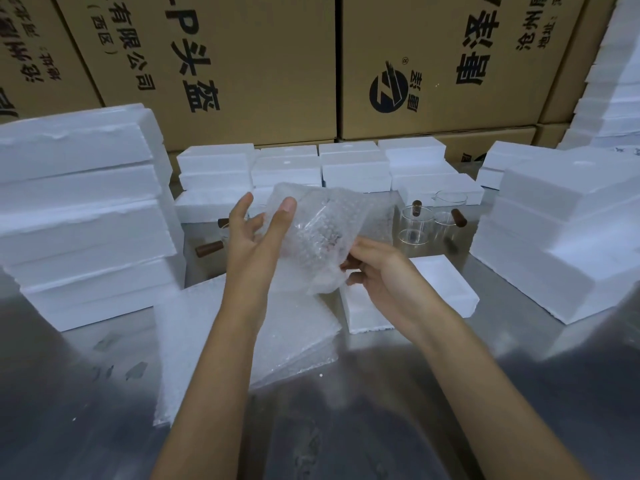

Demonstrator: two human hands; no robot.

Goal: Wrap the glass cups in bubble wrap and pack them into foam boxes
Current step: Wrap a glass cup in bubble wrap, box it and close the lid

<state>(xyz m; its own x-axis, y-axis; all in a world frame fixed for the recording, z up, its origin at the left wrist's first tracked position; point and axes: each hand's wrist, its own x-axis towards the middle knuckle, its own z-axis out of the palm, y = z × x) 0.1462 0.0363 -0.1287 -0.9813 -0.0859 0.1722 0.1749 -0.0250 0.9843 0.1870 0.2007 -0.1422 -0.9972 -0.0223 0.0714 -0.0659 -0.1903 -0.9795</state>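
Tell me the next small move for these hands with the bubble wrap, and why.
Probably close the left hand around the bubble wrap bundle and fold the loose flap over. The left fingers are spread and only rest against it, while the right hand pinches the lower edge, so the wrap hangs open. The foam box waits below.

Along the back, a wall of large brown cardboard cartons [270,64], stacked edge to edge, printed with bold black Chinese characters turned sideways. On the right-hand carton [443,64], a round black logo [388,92] beside more black lettering. Lower down at the right, further cartons [485,147] partly hidden. Underneath everything, a grey metal tabletop [519,375], dull and faintly reflective, with a few small white crumbs [321,375] scattered across it.
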